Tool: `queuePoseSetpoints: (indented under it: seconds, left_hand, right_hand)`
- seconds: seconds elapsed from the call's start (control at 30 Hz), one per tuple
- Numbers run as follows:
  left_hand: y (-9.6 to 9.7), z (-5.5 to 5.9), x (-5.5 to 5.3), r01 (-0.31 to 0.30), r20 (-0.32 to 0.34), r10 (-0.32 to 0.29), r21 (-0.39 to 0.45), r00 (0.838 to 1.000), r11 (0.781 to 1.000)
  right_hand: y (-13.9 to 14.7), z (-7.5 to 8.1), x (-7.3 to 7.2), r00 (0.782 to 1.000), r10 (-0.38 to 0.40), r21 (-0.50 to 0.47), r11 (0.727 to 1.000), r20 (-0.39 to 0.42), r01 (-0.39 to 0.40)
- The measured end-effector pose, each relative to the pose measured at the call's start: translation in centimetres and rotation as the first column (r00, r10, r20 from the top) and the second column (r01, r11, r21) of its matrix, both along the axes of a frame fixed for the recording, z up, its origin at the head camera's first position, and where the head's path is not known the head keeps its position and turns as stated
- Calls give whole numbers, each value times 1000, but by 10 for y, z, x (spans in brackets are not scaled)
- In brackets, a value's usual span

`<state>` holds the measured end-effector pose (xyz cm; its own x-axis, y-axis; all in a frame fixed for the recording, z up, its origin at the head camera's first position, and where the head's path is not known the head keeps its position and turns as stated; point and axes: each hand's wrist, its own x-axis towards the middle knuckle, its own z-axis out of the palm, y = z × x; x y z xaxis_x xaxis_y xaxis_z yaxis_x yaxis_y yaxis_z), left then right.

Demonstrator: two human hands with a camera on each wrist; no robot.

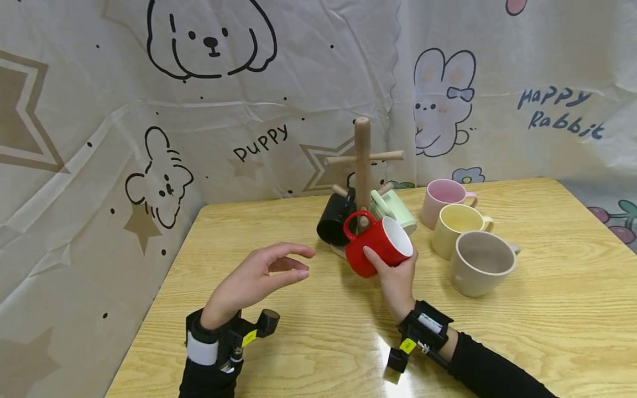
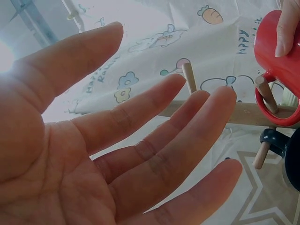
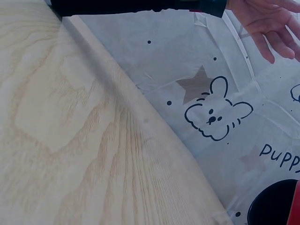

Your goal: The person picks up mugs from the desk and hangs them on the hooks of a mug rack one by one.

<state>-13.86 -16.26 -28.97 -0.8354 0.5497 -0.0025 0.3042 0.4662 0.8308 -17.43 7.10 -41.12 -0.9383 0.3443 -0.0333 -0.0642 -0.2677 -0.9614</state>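
My right hand (image 1: 398, 281) grips a red mug (image 1: 368, 253) with a white inside, thumb on its outer wall. The mug tilts sideways, its mouth toward the right. Through its handle shows the end of a low front peg of the wooden mug tree (image 1: 363, 143); the left wrist view also has a peg (image 2: 266, 91) inside the loop. On the tree hang a black mug (image 1: 332, 222) at left and a pale green mug (image 1: 400, 213) at right. My left hand (image 1: 259, 273) is held up left of the red mug, fingers relaxed, holding nothing.
Right of the tree stand a pink mug (image 1: 433, 207), a yellow mug (image 1: 444, 237) and a beige mug (image 1: 475, 273) on the wooden table (image 1: 308, 342). Bare upper pegs (image 1: 390, 156) stick out of the post. A printed cloth (image 1: 278, 50) hangs behind the table.
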Motion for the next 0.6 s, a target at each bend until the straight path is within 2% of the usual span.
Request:
queuePoseSetpoints:
  seconds: [0.27, 0.6]
  left_hand:
    - [0, 0, -1, 8, -8, -8, -15, 1000, 1000]
    - [0, -1, -1, 19, -28, -20, -28, 999, 999]
  right_hand:
    - [1, -3, 0, 998, 34, -24, 999, 53, -33]
    - [-1, -9, -4, 996, 60, -95, 994, 72, -53]
